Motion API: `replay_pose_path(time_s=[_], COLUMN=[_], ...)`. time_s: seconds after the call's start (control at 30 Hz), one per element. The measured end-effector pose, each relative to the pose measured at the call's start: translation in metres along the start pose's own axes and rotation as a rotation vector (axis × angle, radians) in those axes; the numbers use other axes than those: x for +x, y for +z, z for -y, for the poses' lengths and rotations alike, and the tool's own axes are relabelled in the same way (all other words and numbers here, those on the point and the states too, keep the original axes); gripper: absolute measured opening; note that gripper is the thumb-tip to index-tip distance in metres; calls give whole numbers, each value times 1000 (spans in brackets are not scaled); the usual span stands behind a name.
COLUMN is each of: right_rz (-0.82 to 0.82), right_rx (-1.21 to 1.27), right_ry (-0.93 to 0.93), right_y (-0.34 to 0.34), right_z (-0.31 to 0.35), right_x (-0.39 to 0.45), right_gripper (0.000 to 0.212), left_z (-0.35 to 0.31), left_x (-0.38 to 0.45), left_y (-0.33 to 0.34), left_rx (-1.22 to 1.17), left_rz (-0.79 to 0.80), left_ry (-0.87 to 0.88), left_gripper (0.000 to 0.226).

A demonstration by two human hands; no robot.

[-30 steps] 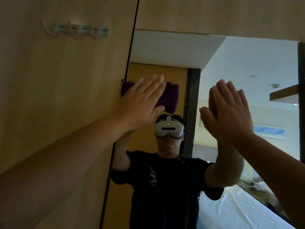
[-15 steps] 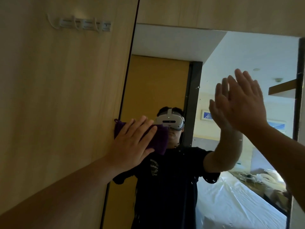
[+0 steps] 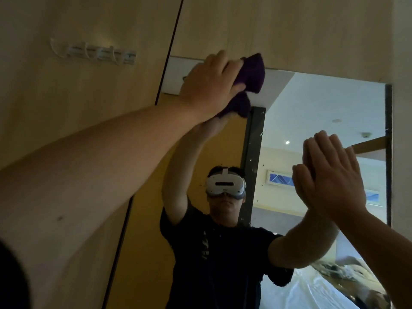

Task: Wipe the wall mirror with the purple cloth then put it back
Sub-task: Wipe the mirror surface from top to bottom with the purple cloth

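1. Presently, the cloth [image 3: 249, 73] is bunched and clamped in the left hand [image 3: 209, 85], pressed against the top left corner of the mirror [image 3: 323, 112]. A wadded grip likely gives firmer pressure at the corner than a flat cloth would.
2. The right hand [image 3: 332, 177] is held flat, fingers together and holding nothing, against the glass on the right side, probably as a brace while the left arm is stretched upward.
3. Wiping is judged under way; specks are seen mid-mirror, so more passes seem needed before the cloth is put back.
4. Nearby: a wood panel [image 3: 289, 30] borders the mirror above, and a hook rail [image 3: 98, 53] is fixed on the left wall, possibly the cloth's home.
5. Obstruction: the braced right hand covers glass not yet wiped.
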State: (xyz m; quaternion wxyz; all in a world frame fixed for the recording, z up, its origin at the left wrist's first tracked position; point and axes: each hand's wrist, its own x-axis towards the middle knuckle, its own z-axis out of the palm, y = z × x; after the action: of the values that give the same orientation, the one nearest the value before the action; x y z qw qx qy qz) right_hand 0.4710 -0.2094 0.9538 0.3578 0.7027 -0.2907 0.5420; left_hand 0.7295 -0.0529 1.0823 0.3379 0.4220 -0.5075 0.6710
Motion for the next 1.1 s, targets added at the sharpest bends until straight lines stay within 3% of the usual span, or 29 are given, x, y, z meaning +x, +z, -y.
replay_pose_path(time_s=[0.2, 0.47, 1.1], right_rz=[-32, -30, -15], right_rx=[23, 20, 127], right_ry=[-14, -12, -33], right_y=[1, 2, -3], right_z=[-3, -2, -7], right_x=[-1, 0, 2], right_gripper=[64, 62, 55], left_z=[-22, -29, -102], left_x=[43, 11, -227], left_y=[35, 33, -2], left_rx=[80, 15, 14], left_rz=[232, 326, 318], left_ry=[-11, 17, 148], left_gripper=[59, 67, 63])
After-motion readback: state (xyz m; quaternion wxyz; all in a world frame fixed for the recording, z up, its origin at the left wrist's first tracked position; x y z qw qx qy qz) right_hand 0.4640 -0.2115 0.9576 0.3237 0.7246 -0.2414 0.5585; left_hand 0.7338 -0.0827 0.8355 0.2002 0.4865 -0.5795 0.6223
